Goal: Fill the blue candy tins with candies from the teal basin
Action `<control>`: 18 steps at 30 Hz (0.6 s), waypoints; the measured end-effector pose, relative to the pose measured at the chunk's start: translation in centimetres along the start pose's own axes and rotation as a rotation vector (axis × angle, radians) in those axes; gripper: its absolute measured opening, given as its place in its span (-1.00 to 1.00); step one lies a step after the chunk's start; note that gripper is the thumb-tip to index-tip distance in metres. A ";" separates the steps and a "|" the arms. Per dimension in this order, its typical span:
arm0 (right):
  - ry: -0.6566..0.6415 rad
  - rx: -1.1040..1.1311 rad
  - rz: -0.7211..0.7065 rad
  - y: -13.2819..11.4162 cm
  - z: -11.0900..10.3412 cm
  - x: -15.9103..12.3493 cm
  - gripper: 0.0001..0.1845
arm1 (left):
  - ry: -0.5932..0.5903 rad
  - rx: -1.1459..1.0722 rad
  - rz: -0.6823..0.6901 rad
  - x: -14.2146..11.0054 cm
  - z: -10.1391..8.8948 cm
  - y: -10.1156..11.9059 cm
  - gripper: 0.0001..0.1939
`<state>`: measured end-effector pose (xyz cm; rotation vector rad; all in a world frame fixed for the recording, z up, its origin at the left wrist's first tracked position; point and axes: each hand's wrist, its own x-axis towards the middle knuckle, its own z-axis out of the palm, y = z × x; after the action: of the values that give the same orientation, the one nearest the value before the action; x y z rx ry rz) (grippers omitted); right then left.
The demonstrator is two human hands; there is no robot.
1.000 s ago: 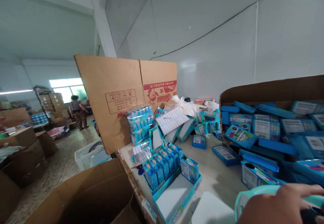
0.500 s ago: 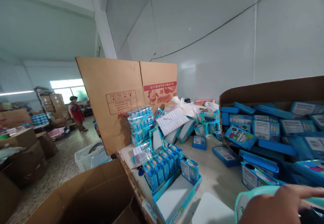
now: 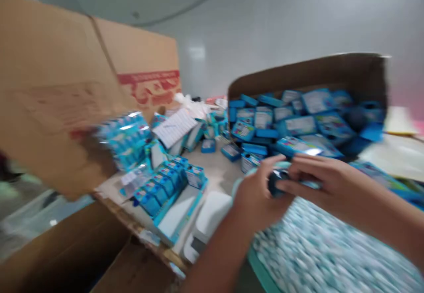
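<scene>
My left hand [image 3: 256,200] is curled around a small dark object [image 3: 276,180] with a rounded edge; blur hides its exact kind. My right hand [image 3: 314,173] meets it from the other side, fingers bent and thumb pressed against it. Both hands are above a teal basin [image 3: 260,266] filled with small white and pale blue pieces [image 3: 318,244]. Left of the basin, an open blue display tray [image 3: 174,235] holds a row of small blue boxes [image 3: 162,184], with one more box [image 3: 195,176] at its far right corner.
A carton on its side [image 3: 308,70] spills many blue boxes behind the basin. Wrapped packs [image 3: 127,140] stand by a tall cardboard panel [image 3: 145,54]. White containers [image 3: 212,215] sit beside the tray. Below the table edge is an open brown carton [image 3: 66,249].
The view has swung right and down. Both hands now show together over the basin, holding the small dark object; before, only one hand was visible at the basin's rim.
</scene>
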<state>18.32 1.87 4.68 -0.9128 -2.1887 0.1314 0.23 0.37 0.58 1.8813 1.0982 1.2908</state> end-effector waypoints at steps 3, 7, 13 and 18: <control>-0.016 0.040 0.015 -0.8 -0.8 0.4 -0.70 | 0.047 -0.029 0.004 0.7 0.0 0.0 -0.42; 0.183 0.129 0.004 -0.8 -0.6 1.5 -0.82 | 0.340 -0.046 0.000 1.3 -0.2 -0.1 -0.51; -0.076 0.152 0.166 0.7 0.7 0.8 -0.92 | 0.639 0.328 0.207 1.0 -2.9 0.5 -0.69; -0.476 0.208 0.139 0.1 2.6 0.2 -0.42 | 0.761 0.547 0.127 -2.5 -7.6 -0.5 -0.68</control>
<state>16.57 2.55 2.90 -0.9879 -2.4757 0.6927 -7.50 -1.41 1.67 1.8718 1.8929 2.0233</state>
